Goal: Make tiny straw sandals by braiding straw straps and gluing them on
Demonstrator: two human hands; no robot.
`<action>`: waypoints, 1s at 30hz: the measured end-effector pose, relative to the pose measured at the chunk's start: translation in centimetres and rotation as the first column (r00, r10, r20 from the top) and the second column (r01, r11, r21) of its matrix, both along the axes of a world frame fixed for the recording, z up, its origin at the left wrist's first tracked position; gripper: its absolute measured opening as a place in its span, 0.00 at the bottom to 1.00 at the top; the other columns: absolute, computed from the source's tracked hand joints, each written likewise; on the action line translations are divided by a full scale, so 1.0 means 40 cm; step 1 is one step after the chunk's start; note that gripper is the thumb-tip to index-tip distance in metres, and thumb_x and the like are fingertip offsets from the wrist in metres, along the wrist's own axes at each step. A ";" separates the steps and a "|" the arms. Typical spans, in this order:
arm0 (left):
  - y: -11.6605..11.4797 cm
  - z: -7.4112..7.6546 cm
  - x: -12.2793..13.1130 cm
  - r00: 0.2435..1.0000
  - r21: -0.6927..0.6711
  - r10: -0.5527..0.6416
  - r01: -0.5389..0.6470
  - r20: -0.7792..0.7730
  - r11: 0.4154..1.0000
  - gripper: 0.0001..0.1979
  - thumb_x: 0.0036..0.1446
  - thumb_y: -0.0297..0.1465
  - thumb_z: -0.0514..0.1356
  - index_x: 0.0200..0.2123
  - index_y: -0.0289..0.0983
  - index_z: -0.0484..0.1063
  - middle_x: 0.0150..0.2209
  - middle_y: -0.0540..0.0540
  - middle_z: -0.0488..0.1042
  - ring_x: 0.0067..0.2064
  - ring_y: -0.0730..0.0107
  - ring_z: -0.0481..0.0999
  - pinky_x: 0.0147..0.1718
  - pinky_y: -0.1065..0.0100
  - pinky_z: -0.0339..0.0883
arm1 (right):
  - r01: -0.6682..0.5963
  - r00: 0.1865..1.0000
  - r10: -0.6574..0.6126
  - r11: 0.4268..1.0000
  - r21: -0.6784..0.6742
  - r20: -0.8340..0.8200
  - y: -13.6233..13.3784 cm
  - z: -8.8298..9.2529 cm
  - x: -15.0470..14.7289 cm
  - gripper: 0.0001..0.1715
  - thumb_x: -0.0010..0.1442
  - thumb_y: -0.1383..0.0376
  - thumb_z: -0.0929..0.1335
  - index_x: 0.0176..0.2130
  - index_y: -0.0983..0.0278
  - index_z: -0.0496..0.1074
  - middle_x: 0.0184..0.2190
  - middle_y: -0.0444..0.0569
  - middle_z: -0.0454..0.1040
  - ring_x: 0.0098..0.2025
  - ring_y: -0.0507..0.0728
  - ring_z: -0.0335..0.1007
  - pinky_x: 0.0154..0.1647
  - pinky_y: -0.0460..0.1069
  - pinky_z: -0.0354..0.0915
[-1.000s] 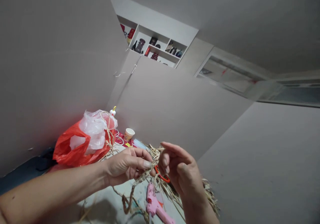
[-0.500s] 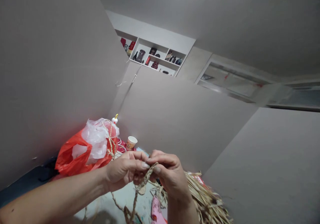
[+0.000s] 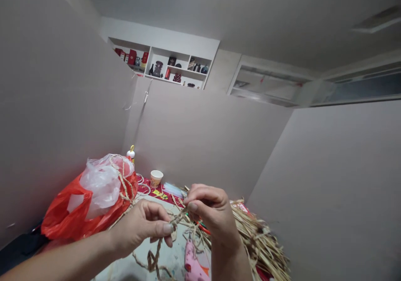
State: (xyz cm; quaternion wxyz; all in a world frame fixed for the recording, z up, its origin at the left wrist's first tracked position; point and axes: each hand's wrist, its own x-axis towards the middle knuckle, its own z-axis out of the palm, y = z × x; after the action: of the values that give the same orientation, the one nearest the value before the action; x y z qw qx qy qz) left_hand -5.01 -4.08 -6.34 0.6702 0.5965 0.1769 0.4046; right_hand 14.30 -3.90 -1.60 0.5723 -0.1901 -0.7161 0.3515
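Far left: open-mouthed red bag (image 3: 58,218), stuffed with white plastic bag (image 3: 100,189) bulging out on top. Over both, thin plaited strand (image 3: 125,185). Behind, white-capped bottle (image 3: 130,154).

Next, left hand (image 3: 142,227): comes in from lower left, closed in a pinch on braided cord (image 3: 179,218) between thumb and fingers. Below left fingers, more cord, hanging and bent into a loop over pale board (image 3: 120,264).

Beyond left hand, near wall (image 3: 194,143): white cable (image 3: 144,188) in coils, upright paper cup (image 3: 156,179), then pale blue sticks (image 3: 172,190) just beside, on red cloth (image 3: 149,182).

Centre: short span of cord right between both hands, held above board, slanting up from left thumb to right fingertips. Lower down, pink glue gun (image 3: 193,262) on board, just left of right wrist, cut off by bottom edge.

Right hand (image 3: 211,208): rises from below, slightly higher than left, pinches upper end of cord between thumb and forefinger.

Past right wrist: big bundle of dried straw (image 3: 265,241), fanned toward lower right.
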 end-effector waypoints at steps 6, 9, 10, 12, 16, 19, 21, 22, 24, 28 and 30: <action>-0.001 0.022 0.010 0.999 -0.003 0.039 -0.039 0.036 0.999 0.13 0.47 0.37 0.70 0.25 0.34 0.74 0.20 0.48 0.76 0.21 0.78 0.64 0.21 0.74 0.51 | -0.086 0.994 0.081 0.993 -0.076 -0.067 0.006 -0.002 0.012 0.17 0.51 0.54 0.76 0.38 0.62 0.81 0.19 0.43 0.70 0.16 0.47 0.60 0.16 0.43 0.59; 0.003 0.034 0.029 0.996 -0.046 0.065 -0.062 0.064 0.997 0.14 0.44 0.37 0.71 0.25 0.34 0.73 0.20 0.48 0.76 0.20 0.79 0.63 0.21 0.74 0.51 | -0.161 0.977 0.146 0.983 -0.086 -0.153 0.005 0.009 0.032 0.41 0.48 0.42 0.73 0.54 0.62 0.74 0.20 0.42 0.71 0.17 0.47 0.58 0.17 0.43 0.59; 0.004 0.037 0.037 0.995 -0.043 0.078 -0.076 0.066 0.996 0.14 0.44 0.37 0.71 0.26 0.34 0.72 0.20 0.48 0.76 0.20 0.79 0.64 0.21 0.74 0.51 | -0.155 0.974 0.139 0.985 -0.078 -0.180 0.004 0.014 0.039 0.42 0.49 0.42 0.72 0.55 0.62 0.73 0.20 0.42 0.71 0.17 0.47 0.57 0.17 0.43 0.58; 0.007 0.046 0.056 0.993 -0.019 0.094 -0.093 0.068 0.995 0.14 0.45 0.36 0.71 0.26 0.33 0.73 0.21 0.47 0.77 0.21 0.79 0.65 0.22 0.74 0.52 | -0.137 0.975 0.119 0.987 -0.082 -0.189 0.001 0.020 0.051 0.36 0.50 0.45 0.74 0.52 0.63 0.76 0.18 0.41 0.69 0.16 0.46 0.55 0.17 0.42 0.57; 0.009 0.069 0.107 0.992 0.003 0.087 -0.087 0.087 0.996 0.13 0.45 0.36 0.71 0.26 0.33 0.73 0.21 0.48 0.76 0.21 0.79 0.64 0.23 0.74 0.52 | -0.173 0.982 0.157 0.971 -0.167 -0.103 0.001 0.023 0.067 0.26 0.44 0.54 0.79 0.41 0.63 0.81 0.18 0.43 0.73 0.16 0.47 0.59 0.17 0.43 0.59; 0.008 0.087 0.146 0.991 -0.053 0.071 -0.065 0.113 0.996 0.15 0.41 0.35 0.73 0.26 0.33 0.72 0.19 0.50 0.74 0.21 0.79 0.66 0.22 0.75 0.52 | -0.178 0.981 0.159 0.967 -0.185 -0.108 0.006 0.020 0.079 0.17 0.43 0.58 0.79 0.34 0.64 0.83 0.20 0.45 0.75 0.16 0.47 0.62 0.17 0.43 0.60; 0.008 0.094 0.168 0.990 -0.090 0.050 -0.038 0.133 0.995 0.17 0.38 0.35 0.74 0.26 0.33 0.72 0.19 0.50 0.73 0.22 0.78 0.68 0.22 0.76 0.52 | -0.163 0.982 0.141 0.971 -0.176 -0.128 0.010 0.020 0.088 0.14 0.44 0.60 0.79 0.31 0.65 0.83 0.20 0.45 0.75 0.16 0.46 0.62 0.16 0.42 0.60; 0.009 0.095 0.176 0.989 -0.097 0.038 -0.024 0.146 0.995 0.17 0.37 0.35 0.74 0.26 0.33 0.72 0.20 0.50 0.73 0.22 0.78 0.68 0.22 0.76 0.52 | -0.159 0.982 0.136 0.972 -0.175 -0.135 0.012 0.020 0.093 0.13 0.44 0.60 0.79 0.30 0.65 0.82 0.19 0.44 0.74 0.16 0.46 0.62 0.16 0.42 0.60; 0.012 0.095 0.187 0.987 -0.090 0.004 0.010 0.162 0.996 0.17 0.37 0.35 0.74 0.26 0.33 0.72 0.20 0.49 0.73 0.22 0.79 0.68 0.21 0.77 0.52 | -0.153 0.980 0.126 0.973 -0.176 -0.151 0.016 0.020 0.103 0.13 0.44 0.60 0.79 0.28 0.66 0.82 0.18 0.44 0.74 0.15 0.46 0.62 0.15 0.41 0.59; 0.028 0.087 0.187 0.986 -0.047 -0.105 0.112 0.127 0.993 0.21 0.48 0.46 0.67 0.28 0.31 0.74 0.21 0.43 0.75 0.19 0.80 0.62 0.20 0.76 0.50 | -0.128 0.977 0.094 0.976 -0.178 -0.191 0.026 0.015 0.115 0.13 0.45 0.59 0.78 0.26 0.66 0.80 0.15 0.43 0.71 0.14 0.47 0.61 0.14 0.42 0.59; 0.038 0.083 0.181 0.984 -0.036 -0.139 0.144 0.108 0.989 0.23 0.51 0.47 0.64 0.29 0.30 0.75 0.21 0.41 0.76 0.18 0.80 0.60 0.19 0.76 0.49 | -0.117 0.976 0.079 0.977 -0.180 -0.205 0.030 0.012 0.117 0.12 0.46 0.59 0.78 0.26 0.66 0.80 0.15 0.42 0.70 0.13 0.47 0.60 0.14 0.42 0.59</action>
State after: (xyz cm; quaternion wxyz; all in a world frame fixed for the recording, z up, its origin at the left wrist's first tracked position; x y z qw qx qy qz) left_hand 2.25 -2.57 -3.02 0.7183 0.5709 0.1075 0.3828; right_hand 18.98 -2.70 -1.13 0.6013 -0.1729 -0.6275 0.4635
